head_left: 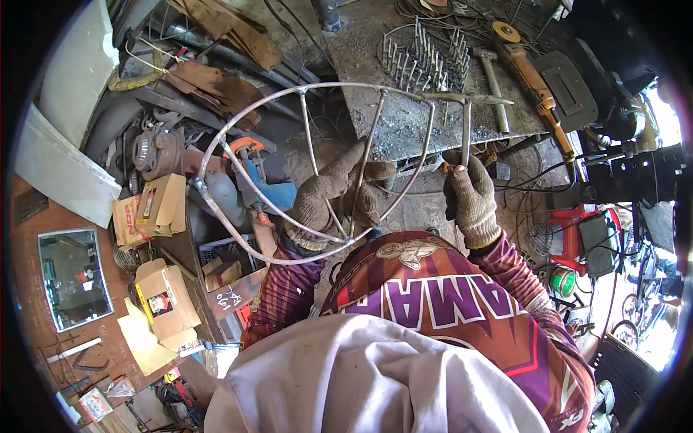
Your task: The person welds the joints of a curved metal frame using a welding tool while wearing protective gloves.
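Note:
My left hand (333, 193), in a knitted work glove, grips the spokes of a round frame of thin metal rod (238, 119) and holds it tilted up against the edge of a steel workbench (404, 123). My right hand (471, 198), also gloved, is closed around the handle of a chipping hammer (465, 108). The hammer's pointed head lies across the frame's upper rim at the bench edge.
On the bench lie a rack of upright metal pins (426, 58), a hammer (492, 79), an orange angle grinder (534, 86) and a welding mask (567, 90). Cardboard boxes (162, 209) and scrap metal (155, 148) crowd the left. A red welding machine (585, 242) and cables sit right.

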`<state>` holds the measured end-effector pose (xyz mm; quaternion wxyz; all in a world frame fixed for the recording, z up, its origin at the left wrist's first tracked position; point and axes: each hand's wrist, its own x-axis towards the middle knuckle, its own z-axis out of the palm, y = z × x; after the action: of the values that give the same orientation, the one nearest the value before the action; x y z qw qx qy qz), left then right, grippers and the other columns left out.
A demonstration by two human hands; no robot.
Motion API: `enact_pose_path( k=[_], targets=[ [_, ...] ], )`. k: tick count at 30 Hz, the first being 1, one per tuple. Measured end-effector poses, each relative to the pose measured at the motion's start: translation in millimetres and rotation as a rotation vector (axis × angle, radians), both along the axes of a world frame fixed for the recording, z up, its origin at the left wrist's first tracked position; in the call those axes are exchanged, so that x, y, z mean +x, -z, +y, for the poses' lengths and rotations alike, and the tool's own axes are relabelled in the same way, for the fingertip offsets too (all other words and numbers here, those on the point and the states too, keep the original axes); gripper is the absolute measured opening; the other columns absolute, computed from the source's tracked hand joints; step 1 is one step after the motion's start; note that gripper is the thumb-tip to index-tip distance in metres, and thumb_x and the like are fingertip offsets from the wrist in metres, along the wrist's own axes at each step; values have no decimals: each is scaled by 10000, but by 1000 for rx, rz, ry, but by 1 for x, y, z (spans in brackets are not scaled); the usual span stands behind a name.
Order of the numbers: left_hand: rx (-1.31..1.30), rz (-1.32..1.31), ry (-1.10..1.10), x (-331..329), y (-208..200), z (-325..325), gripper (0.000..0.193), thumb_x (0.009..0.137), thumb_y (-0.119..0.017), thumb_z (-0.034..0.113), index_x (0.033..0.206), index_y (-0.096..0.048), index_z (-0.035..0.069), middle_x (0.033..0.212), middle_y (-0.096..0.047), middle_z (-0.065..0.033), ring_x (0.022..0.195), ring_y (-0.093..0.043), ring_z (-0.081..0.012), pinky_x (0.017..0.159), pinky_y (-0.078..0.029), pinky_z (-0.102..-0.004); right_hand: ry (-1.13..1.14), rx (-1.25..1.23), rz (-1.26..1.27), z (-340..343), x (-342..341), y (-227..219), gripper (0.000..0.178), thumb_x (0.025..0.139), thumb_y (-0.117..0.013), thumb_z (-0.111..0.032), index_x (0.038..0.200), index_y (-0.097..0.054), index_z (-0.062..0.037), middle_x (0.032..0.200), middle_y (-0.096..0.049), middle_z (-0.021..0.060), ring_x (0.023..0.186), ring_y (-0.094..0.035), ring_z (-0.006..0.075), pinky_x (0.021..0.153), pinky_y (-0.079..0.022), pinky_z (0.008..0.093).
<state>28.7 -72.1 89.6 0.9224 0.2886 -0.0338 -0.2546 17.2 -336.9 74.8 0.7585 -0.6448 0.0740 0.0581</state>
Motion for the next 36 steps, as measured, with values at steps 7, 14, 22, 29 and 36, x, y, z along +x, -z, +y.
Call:
enact_pose_path(
  k=[7, 14, 22, 29, 36],
  targets=[
    [88, -18, 69, -4, -7, 0, 675, 938, -584, 296, 1532, -377, 50, 1304, -603, -263, 860, -741, -264, 669, -651, -388, -1, 13, -24, -2, 5, -5, 444, 1016, -602, -386, 1271, -580, -23, 731, -540, -10, 500, -448, 54, 421, -375, 212],
    [80, 1, 120, -6, -6, -8, 825, 905, -641, 428, 1556, -313, 41, 1326, -585, -271, 884, -747, -286, 698, -660, -440, -36, 58, -102, -2, 13, -19, 589, 950, -667, -499, 1267, -557, -15, 806, -600, 21, 495, -489, 70, 396, -384, 219],
    [-54, 10, 162, -15, -16, -15, 733, 957, -544, 359, 1529, -315, -37, 1290, -591, -311, 805, -742, -322, 618, -654, -386, -26, 251, -240, 0, 12, -21, 638, 951, -685, -400, 1377, -497, 36, 790, -606, 17, 442, -444, 60, 378, -318, 210],
    [44, 68, 301, -12, -15, -11, 882, 903, -660, 438, 1588, -235, 80, 1411, -521, -277, 808, -752, -347, 706, -664, -472, -2, 234, -93, 1, 2, -44, 501, 975, -637, -292, 1366, -524, 1, 809, -635, 40, 448, -456, 55, 385, -347, 206],
    [31, 123, 291, -16, -23, -16, 696, 959, -598, 352, 1550, -344, 85, 1386, -555, -228, 1008, -720, -303, 753, -660, -439, -13, 241, -36, -3, -3, -52, 403, 1008, -572, -187, 1368, -524, -10, 840, -631, 44, 454, -463, 54, 386, -363, 204]
  ],
)
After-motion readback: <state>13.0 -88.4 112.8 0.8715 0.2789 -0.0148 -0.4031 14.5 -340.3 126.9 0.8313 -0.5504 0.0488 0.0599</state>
